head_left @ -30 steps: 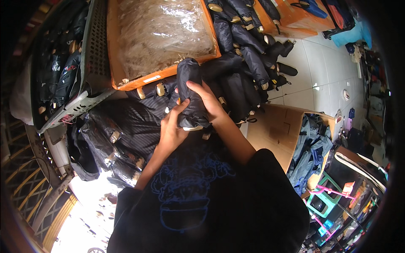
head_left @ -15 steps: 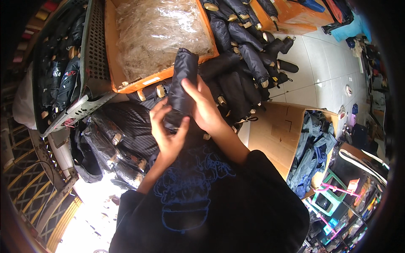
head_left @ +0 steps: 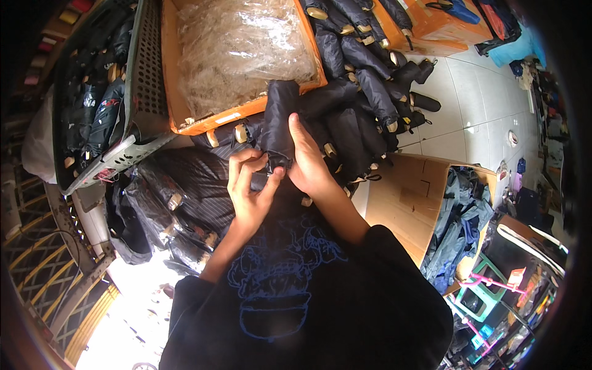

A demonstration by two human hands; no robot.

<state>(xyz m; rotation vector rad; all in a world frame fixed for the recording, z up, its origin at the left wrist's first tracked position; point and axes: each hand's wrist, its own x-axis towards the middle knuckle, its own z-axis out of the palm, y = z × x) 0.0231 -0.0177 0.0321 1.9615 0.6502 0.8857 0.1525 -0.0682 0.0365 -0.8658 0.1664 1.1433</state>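
Observation:
A black folded umbrella (head_left: 280, 117) in a fabric sleeve stands nearly upright before my chest, its far end close to the orange-edged box. My right hand (head_left: 310, 165) is wrapped along its right side, the thumb lying up the fabric. At the near end, the bent fingers and thumb of my left hand (head_left: 251, 183) pinch the dark bottom of the sleeve. Just what lies between those fingertips is too small to make out. Beyond and to the right lies a heap of similar black umbrellas (head_left: 376, 102), several with pale handle ends.
An orange-edged box (head_left: 240, 115) holds clear plastic wrapping. A dark perforated crate (head_left: 145, 80) of umbrellas stands at left, with striped dark bundles (head_left: 191, 176) nearer. At right are a cardboard box (head_left: 401, 197) of blue-grey fabric, a green stool (head_left: 484, 290) and tiled floor (head_left: 468, 92).
The umbrella and both hands have shifted slightly right and nearer in view. My left fingers, spread around the umbrella's lower end before, now close in on it.

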